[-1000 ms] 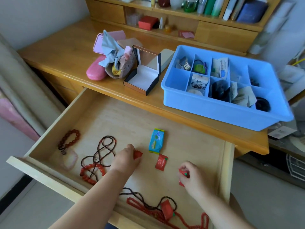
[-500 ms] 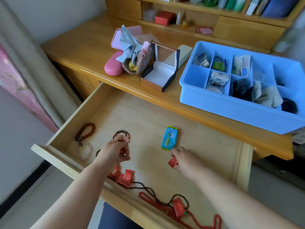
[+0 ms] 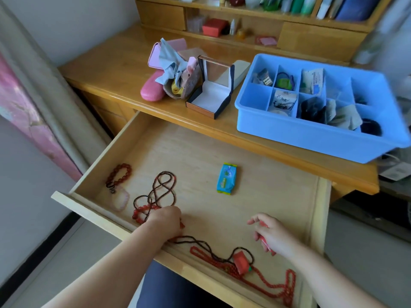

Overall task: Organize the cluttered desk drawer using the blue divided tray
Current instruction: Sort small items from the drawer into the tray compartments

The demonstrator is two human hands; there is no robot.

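Materials as I read them from the head view:
- Drawer [image 3: 255,165], centre: pale unvarnished-looking wood, matt, faint grain.
- Desk top [image 3: 115,70], upper left: honey wood, smooth, semi-gloss.
- Divided tray [image 3: 311,138], upper right: blue plastic, smooth, soft sheen.
- Bead strings [image 3: 162,190], lower left: glossy red and dark beads.
- Sachet [image 3: 226,181], centre: shiny blue film wrapper.
- Glasses case [image 3: 151,91]: pink, glossy.
- Cloth [image 3: 169,63], above it: grey-blue fabric, matt, crumpled.

Left hand [image 3: 165,221] fingers hidden – tray [image 3: 311,138] corner cropped
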